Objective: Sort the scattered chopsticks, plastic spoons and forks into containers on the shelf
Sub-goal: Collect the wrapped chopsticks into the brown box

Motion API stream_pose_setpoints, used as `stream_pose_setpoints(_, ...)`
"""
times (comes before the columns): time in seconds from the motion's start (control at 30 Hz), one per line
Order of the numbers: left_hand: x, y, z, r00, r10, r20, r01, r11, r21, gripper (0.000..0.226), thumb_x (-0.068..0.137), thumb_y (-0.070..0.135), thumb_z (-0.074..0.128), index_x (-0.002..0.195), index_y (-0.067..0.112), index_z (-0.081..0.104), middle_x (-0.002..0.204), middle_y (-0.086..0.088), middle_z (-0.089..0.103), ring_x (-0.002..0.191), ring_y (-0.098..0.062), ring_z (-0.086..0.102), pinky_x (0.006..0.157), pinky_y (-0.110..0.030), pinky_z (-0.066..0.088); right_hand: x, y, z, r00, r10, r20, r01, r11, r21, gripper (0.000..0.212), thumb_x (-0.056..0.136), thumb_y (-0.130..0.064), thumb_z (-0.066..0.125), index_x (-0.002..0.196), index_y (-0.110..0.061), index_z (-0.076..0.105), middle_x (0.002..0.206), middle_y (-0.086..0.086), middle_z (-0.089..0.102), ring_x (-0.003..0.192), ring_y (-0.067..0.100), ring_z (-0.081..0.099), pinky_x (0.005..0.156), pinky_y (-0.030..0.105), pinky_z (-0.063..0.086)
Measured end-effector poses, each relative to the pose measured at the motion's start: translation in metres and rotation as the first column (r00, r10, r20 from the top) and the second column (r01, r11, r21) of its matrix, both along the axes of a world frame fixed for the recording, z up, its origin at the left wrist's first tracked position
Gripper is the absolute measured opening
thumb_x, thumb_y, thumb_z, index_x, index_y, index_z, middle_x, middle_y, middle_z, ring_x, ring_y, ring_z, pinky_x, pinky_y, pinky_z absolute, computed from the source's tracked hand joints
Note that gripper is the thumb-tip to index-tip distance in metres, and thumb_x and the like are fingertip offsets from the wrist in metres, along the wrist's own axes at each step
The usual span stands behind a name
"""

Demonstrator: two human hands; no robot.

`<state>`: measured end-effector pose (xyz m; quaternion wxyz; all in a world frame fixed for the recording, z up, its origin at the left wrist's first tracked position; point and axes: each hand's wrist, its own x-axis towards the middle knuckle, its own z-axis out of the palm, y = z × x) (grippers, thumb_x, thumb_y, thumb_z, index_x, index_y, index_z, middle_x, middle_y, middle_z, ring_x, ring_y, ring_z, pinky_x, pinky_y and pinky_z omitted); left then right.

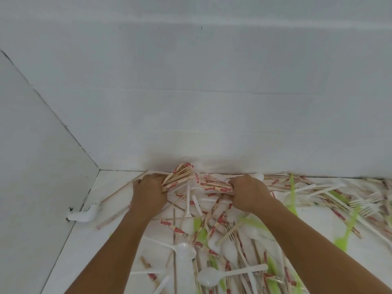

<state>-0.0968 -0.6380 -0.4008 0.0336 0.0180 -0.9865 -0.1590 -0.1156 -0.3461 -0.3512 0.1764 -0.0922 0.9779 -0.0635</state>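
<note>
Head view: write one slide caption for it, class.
Left grip and right grip each hold bundled chopsticks amid scattered spoons and forks by a white wall.

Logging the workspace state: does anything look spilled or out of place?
Yes: chopsticks, white spoons and forks lie jumbled, crossing each other, over the white surface; no container shows.

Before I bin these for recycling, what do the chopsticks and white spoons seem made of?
The chopsticks look like pale matte wood or bamboo, some in red-printed paper sleeves. The white spoons look like smooth, faintly glossy, slightly translucent plastic.
</note>
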Motion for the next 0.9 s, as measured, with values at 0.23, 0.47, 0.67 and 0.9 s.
stream_pose_setpoints(0.23,-0.001,0.001,-0.007,0.999,-0.020,-0.044,0.020,1.000,0.006,0.012,0.079,0.009,0.071,0.090,0.013,0.073,0.080,-0.005,0.063,0.076,-0.033,0.063,0.063,-0.037,0.047,0.004,0.018,0.001,0.993,0.044,-0.112,-0.050,0.998,-0.049,0.018,0.088,-0.037,0.064,0.103,-0.031,0.070,0.096,-0.006,0.057,0.097,0.021,0.064,0.072,0.032,0.052)
stream_pose_setpoints(0.47,0.009,0.011,0.031,0.984,0.112,-0.142,-0.074,0.965,0.252,0.008,0.090,0.013,0.066,0.084,0.018,0.066,0.070,0.005,0.057,0.061,-0.018,0.055,0.050,-0.026,0.036,0.026,0.037,0.012,0.967,-0.042,-0.252,0.001,0.987,-0.158,0.025,0.085,-0.019,0.061,0.104,-0.027,0.074,0.112,-0.009,0.055,0.085,0.021,0.066,0.059,0.031,0.049)
stream_pose_setpoints(0.67,0.040,0.029,0.087,0.981,0.150,-0.120,-0.093,0.918,0.387,0.013,0.093,0.020,0.064,0.082,0.024,0.059,0.064,0.004,0.062,0.060,-0.019,0.061,0.056,-0.037,0.054,0.044,0.047,0.029,0.907,-0.149,-0.394,0.040,0.962,-0.271,0.047,0.076,-0.012,0.060,0.117,-0.027,0.078,0.144,0.010,0.060,0.121,0.042,0.058,0.099,0.049,0.052)
stream_pose_setpoints(0.9,0.086,0.046,0.092,0.989,0.094,0.117,-0.140,0.865,0.482,0.015,0.097,0.032,0.063,0.082,0.028,0.063,0.074,0.004,0.067,0.060,-0.011,0.064,0.051,-0.023,0.048,0.077,0.037,0.056,0.885,-0.327,-0.331,0.167,0.887,-0.431,0.019,0.082,-0.006,0.059,0.089,-0.020,0.070,0.067,-0.008,0.061,0.061,0.018,0.057,0.053,0.031,0.045)
